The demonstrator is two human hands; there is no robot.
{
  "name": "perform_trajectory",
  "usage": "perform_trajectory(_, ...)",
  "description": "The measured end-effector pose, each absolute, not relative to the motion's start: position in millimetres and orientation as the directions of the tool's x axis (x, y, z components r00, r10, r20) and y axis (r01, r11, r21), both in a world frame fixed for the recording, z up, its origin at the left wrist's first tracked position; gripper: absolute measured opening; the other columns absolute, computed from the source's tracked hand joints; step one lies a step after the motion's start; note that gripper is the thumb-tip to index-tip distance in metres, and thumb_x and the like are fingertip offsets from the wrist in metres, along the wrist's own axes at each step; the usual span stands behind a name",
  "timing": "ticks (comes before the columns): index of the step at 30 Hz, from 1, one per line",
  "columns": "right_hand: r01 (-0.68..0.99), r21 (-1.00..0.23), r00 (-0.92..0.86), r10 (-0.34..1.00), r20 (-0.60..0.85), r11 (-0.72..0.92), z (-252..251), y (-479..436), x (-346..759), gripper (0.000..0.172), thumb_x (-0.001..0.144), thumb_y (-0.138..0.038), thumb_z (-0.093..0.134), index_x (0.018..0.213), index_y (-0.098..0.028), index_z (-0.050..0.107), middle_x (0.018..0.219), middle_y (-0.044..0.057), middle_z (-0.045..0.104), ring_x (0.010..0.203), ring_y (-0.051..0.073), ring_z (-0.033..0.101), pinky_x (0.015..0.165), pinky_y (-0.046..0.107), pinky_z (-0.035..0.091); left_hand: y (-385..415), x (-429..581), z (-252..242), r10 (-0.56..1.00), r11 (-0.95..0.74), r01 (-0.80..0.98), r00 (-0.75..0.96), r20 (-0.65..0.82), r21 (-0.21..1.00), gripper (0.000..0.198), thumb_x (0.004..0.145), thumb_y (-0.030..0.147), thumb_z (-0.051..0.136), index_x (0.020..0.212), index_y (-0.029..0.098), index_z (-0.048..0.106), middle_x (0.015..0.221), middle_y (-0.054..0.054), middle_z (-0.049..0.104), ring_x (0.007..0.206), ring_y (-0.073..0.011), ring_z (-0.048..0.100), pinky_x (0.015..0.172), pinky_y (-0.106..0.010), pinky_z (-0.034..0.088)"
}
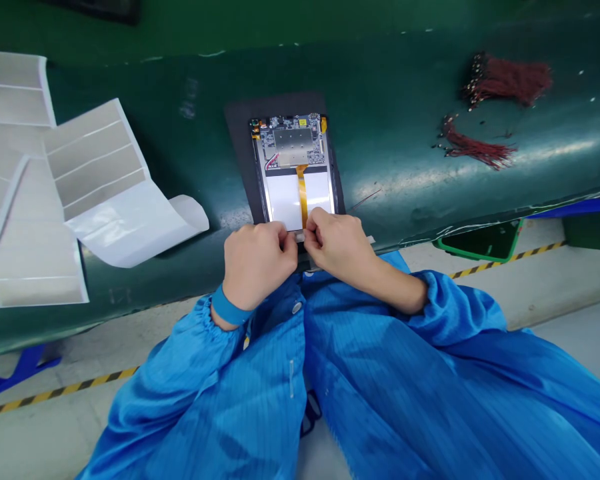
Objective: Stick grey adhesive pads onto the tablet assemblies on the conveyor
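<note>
Dark green bench (400, 127) with a dark grey mat (237, 153) on it, and on the mat lies an open tablet (293, 167) — circuit board at the top, white panel (283, 200) below, orange ribbon cable (303, 197) between. Left hand (257, 267) and right hand (340, 247) meet at its lower edge, fingers (286, 233) closed in a pinch there. White label sheets (95, 180) lie left, red wire bundles (510, 80) right.

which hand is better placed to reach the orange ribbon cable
Right, probably: the right hand has its fingers at the lower end of the orange ribbon cable, while the left hand sits slightly farther to its side.
</note>
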State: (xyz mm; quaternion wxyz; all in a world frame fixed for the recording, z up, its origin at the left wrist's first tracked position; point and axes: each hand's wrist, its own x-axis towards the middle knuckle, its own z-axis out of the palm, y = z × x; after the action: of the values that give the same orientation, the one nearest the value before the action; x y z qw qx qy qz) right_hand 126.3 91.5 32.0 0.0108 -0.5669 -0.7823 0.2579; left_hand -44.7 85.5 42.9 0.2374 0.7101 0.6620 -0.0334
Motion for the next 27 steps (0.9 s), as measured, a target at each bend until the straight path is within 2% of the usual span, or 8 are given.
perform_trajectory(14, 0.887, -0.401, -0.362, 0.885, -0.293, 0.230, 33.8, 93.9, 126.3, 0.018, 0.099, -0.024, 0.048, 0.104, -0.017, 0.063, 0.086, 0.007, 0.076, 0.070, 0.020, 0.063, 0.064, 0.034, 0.021, 86.9, -43.5, 43.0, 0.924, -0.030, 0.963, 0.129, -0.361, 0.268, 0.027, 0.091, 0.035, 0.055, 0.071, 0.022, 0.068, 0.072, -0.009, 0.071, 0.074, -0.0305, 0.069, 0.061, -0.038, 0.026)
perform_trajectory(21, 0.903, -0.358, -0.352, 0.889, -0.293, 0.239, 37.9, 95.2, 126.8, 0.021, 0.100, -0.027, 0.048, 0.111, -0.015, 0.063, 0.091, 0.009, 0.077, 0.071, 0.021, 0.063, 0.063, 0.034, 0.016, 87.0, -39.9, 40.9, 0.928, -0.024, 0.967, 0.115, -0.353, 0.253, 0.029, 0.091, 0.038, 0.056, 0.069, 0.022, 0.066, 0.071, -0.008, 0.071, 0.073, -0.0299, 0.068, 0.060, -0.037, 0.024)
perform_trajectory(25, 0.887, -0.406, -0.349, 0.895, -0.277, 0.220, 34.5, 94.8, 134.7, 0.021, 0.101, -0.029, 0.051, 0.112, -0.015, 0.062, 0.080, 0.005, 0.073, 0.066, 0.019, 0.059, 0.062, 0.032, 0.022, 81.9, -47.8, 42.9, 0.942, 0.016, 0.967, 0.070, -0.329, 0.254, 0.034, 0.093, 0.044, 0.058, 0.068, 0.022, 0.065, 0.067, -0.007, 0.067, 0.069, -0.0283, 0.066, 0.060, -0.036, 0.024)
perform_trajectory(27, 0.847, -0.470, -0.379, 0.903, -0.205, 0.249, 29.3, 91.2, 142.5, 0.022, 0.102, -0.029, 0.049, 0.112, -0.015, 0.063, 0.080, 0.004, 0.072, 0.064, 0.016, 0.057, 0.063, 0.031, 0.028, 74.4, -57.1, 42.9, 0.962, 0.046, 0.958, 0.033, -0.269, 0.283, 0.035, 0.094, 0.046, 0.060, 0.070, 0.022, 0.066, 0.063, -0.005, 0.064, 0.065, -0.0245, 0.062, 0.059, -0.035, 0.026)
